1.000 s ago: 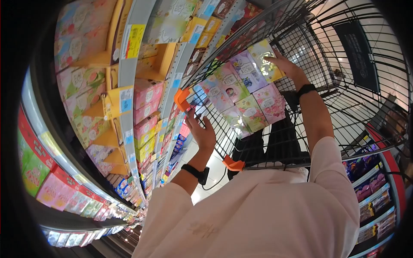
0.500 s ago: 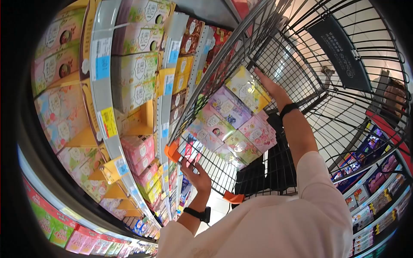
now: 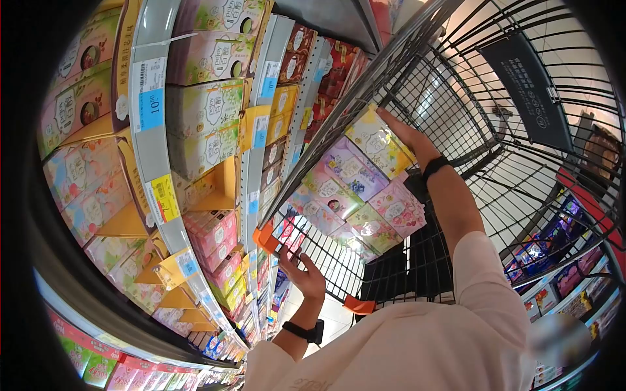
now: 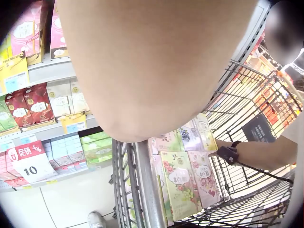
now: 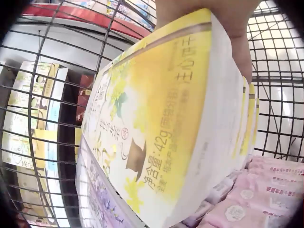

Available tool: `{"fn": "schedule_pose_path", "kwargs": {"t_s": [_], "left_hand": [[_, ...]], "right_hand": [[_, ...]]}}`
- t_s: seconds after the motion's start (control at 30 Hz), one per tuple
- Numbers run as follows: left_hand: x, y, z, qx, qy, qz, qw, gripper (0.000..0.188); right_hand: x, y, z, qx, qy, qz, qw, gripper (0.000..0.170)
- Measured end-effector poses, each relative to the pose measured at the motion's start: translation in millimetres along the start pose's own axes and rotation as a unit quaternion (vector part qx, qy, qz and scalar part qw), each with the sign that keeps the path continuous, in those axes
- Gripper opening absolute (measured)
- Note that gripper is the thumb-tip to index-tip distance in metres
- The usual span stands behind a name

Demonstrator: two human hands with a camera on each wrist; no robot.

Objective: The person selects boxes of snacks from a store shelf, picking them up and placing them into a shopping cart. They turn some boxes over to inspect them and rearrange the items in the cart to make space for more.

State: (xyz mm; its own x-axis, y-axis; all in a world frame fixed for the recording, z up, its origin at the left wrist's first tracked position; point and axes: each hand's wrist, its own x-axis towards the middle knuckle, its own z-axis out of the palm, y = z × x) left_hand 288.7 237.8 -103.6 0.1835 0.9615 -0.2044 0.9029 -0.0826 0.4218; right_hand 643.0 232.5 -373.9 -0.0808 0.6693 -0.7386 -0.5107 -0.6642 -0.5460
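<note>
In the head view, my right hand lies with straight fingers along the outer side of a yellow biscuit box in the shopping cart. Close up in the right wrist view, the yellow box tops a stack, and the hand is partly hidden behind it. Next to it stand a purple box, a pink box and a green box, packed side by side. My left hand is at the cart's orange corner, fingers loosely spread, thumb apart, holding no box.
Black wire walls of the cart surround the boxes. Shelves with similar boxes and price tags rise close on the left. A dark sign panel hangs on the cart's right wall. More shelves stand at the right.
My right hand has gone from over the yellow box's face to its outer side. Boxes and cart sit lower in the head view as the view shifted. My left hand stays by the orange corner.
</note>
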Motion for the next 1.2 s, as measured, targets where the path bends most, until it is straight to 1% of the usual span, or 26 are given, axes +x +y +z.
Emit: {"fn": "schedule_pose_path", "kwargs": {"t_s": [0.03, 0.07, 0.13, 0.2, 0.23, 0.27, 0.33, 0.37, 0.47, 0.5, 0.53, 0.6, 0.63, 0.67, 0.73, 0.77, 0.8, 0.87, 0.93, 1.0, 1.03, 1.07, 1.13, 1.17, 1.2], "left_hand": [[0, -2, 0, -0.005, -0.001, -0.002, 1.0, 0.047], [0, -3, 1, -0.01, -0.001, -0.003, 1.0, 0.047], [1, -7, 3, -0.012, 0.006, 0.002, 1.0, 0.045], [0, -7, 1, -0.01, 0.01, 0.003, 1.0, 0.043], [0, -6, 1, -0.004, 0.007, 0.004, 1.0, 0.043], [0, -6, 1, 0.001, 0.003, 0.004, 1.0, 0.043], [0, -8, 2, -0.004, 0.007, 0.005, 1.0, 0.042], [0, -8, 2, 0.002, 0.007, 0.004, 1.0, 0.042], [1, -5, 2, -0.002, 0.013, 0.007, 1.0, 0.041], [1, -3, 2, -0.011, 0.016, 0.011, 1.0, 0.041], [1, -3, 3, -0.01, 0.02, 0.01, 1.0, 0.041], [1, -4, 2, -0.025, 0.017, -0.005, 1.0, 0.04], [2, -2, 2, -0.014, 0.018, -0.013, 1.0, 0.039], [2, -8, 3, -0.01, 0.019, 0.01, 1.0, 0.037], [2, -6, 4, -0.015, 0.033, 0.02, 0.999, 0.036], [2, -4, 3, -0.021, 0.028, 0.012, 0.999, 0.037], [2, -5, 2, -0.021, 0.038, 0.011, 0.999, 0.037], [3, -6, 1, -0.001, 0.023, 0.022, 0.999, 0.04], [5, -3, -3, -0.013, 0.009, 0.009, 1.0, 0.046], [5, 12, -9, 0.071, 0.049, 0.076, 0.993, 0.049], [7, 9, -11, 0.034, 0.044, 0.068, 0.996, 0.053], [7, 6, -14, 0.031, 0.048, 0.071, 0.996, 0.053], [12, 24, -27, 0.108, 0.099, 0.148, 0.978, 0.057], [27, 33, -34, 0.06, 0.111, 0.215, 0.968, 0.061], [46, 53, -48, 0.108, 0.104, 0.246, 0.958, 0.062]], "right_hand": [[-1, 0, 0, 0.002, -0.004, 0.003, 1.0, 0.085], [-3, 1, 1, -0.013, 0.033, -0.003, 0.999, 0.081], [-9, -7, 4, -0.03, 0.064, -0.012, 0.997, 0.08], [-28, -19, 1, 0.106, -0.014, -0.018, 0.994, 0.079], [-2, 10, -13, 0.077, 0.029, -0.043, 0.996, 0.089], [-8, 8, -12, 0.076, 0.028, -0.042, 0.996, 0.089], [-30, -8, -12, -0.012, 0.089, -0.045, 0.995, 0.09], [-37, -14, -10, -0.011, 0.098, -0.052, 0.994, 0.091], [-40, -11, -13, 0.013, 0.083, -0.075, 0.994, 0.092], [-26, 3, -22, 0.018, 0.08, -0.041, 0.996, 0.089], [-31, 3, -23, 0.017, 0.077, -0.043, 0.996, 0.089], [-35, 1, -19, 0.039, 0.061, -0.1, 0.992, 0.084], [-31, -1, -17, 0.08, 0.026, -0.105, 0.991, 0.08], [-29, -2, -15, 0.076, 0.013, -0.112, 0.991, 0.08], [-50, -16, -5, 0.01, -0.045, -0.048, 0.998, 0.078], [-42, -7, -1, -0.073, 0.015, -0.113, 0.991, 0.075], [-44, -10, 4, -0.077, 0.009, -0.119, 0.99, 0.075], [-51, -18, 11, -0.068, 0.032, -0.098, 0.992, 0.067], [-55, -17, 12, -0.073, 0.039, -0.108, 0.991, 0.067], [-58, -20, 10, -0.11, 0.074, -0.076, 0.988, 0.069], [-57, -16, 12, -0.109, 0.107, -0.1, 0.983, 0.071], [-54, -13, 12, -0.112, 0.109, -0.106, 0.982, 0.071], [-49, -8, 13, -0.159, 0.101, -0.106, 0.976, 0.068], [-50, -4, 17, -0.208, 0.125, -0.149, 0.959, 0.073], [-61, -12, 26, -0.211, 0.127, -0.153, 0.957, 0.073]]}}
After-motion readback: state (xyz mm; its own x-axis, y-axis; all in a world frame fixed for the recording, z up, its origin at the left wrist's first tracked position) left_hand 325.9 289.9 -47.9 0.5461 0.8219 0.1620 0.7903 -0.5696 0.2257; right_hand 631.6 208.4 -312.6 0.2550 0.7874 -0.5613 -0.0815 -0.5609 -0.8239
